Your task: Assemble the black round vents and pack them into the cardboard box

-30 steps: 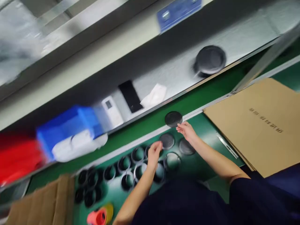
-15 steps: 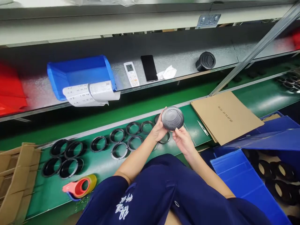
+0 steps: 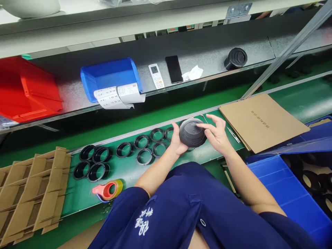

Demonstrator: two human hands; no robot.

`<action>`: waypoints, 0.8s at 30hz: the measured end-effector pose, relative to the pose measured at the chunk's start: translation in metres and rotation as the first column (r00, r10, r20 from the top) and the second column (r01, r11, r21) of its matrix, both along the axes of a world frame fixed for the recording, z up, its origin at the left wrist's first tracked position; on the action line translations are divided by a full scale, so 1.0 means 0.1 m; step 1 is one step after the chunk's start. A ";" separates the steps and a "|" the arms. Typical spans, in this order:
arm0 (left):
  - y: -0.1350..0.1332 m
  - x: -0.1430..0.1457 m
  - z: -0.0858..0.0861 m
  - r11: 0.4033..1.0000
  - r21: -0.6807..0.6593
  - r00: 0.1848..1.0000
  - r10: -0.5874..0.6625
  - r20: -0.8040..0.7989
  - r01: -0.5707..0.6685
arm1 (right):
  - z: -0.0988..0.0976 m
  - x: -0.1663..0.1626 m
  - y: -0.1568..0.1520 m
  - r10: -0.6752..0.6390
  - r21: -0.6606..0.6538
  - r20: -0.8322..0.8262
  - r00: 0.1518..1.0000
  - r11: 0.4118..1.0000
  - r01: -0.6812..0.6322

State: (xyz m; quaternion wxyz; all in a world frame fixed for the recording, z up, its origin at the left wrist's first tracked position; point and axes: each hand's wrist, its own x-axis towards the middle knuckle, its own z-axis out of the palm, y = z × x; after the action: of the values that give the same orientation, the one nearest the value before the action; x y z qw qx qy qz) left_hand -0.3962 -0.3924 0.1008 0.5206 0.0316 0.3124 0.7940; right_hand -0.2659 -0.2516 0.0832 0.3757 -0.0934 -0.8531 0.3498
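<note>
A round black air vent (image 3: 192, 137) with curved slats and a small square mark on its face is held up over the bench. My left hand (image 3: 180, 143) is closed round its left side, thumb raised along the edge and the other fingers hidden beneath. On the right, my right hand (image 3: 218, 135) has its fingers apart, with the index finger touching the vent's face. Several black rings (image 3: 124, 149) stand on the green bench to the left, some of them partly behind my left hand.
Flat cardboard sheets (image 3: 263, 126) and white tweezers (image 3: 233, 134) lie to the right, above a blue box (image 3: 275, 183). A tape dispenser (image 3: 107, 191) and a cardboard divider (image 3: 33, 193) are at left. The shelf holds a blue bin (image 3: 111, 74), a remote (image 3: 156, 76) and another vent (image 3: 236, 58).
The vent has turned, so its square mark now faces up more plainly. My right hand has let go of its lower edge and moved up to its face. The camera view has shifted left.
</note>
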 end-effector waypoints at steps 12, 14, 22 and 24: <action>0.08 0.06 0.02 0.997 -0.066 0.998 0.051 0.045 -0.048 | -0.35 -0.25 0.10 0.084 0.074 0.070 0.994 0.993 -0.089; 0.11 0.05 0.01 0.997 -0.066 0.998 0.053 0.032 -0.050 | -0.32 -0.21 0.12 0.090 0.043 0.054 0.994 0.995 -0.093; 0.23 0.01 -0.03 0.993 -0.025 0.993 0.116 -0.001 -0.116 | -0.43 -0.11 -0.01 -0.078 0.065 0.080 0.994 0.995 0.073; 0.25 0.02 -0.06 0.992 -0.031 0.992 0.126 -0.003 -0.126 | -0.49 -0.10 -0.02 -0.069 0.096 0.103 0.992 0.994 0.060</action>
State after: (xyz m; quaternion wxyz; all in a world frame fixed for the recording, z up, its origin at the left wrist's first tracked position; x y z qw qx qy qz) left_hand -0.3946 -0.3673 0.0952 0.4699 0.0039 0.3264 0.8201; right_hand -0.2757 -0.2531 0.0338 0.3448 -0.1219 -0.8837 0.2921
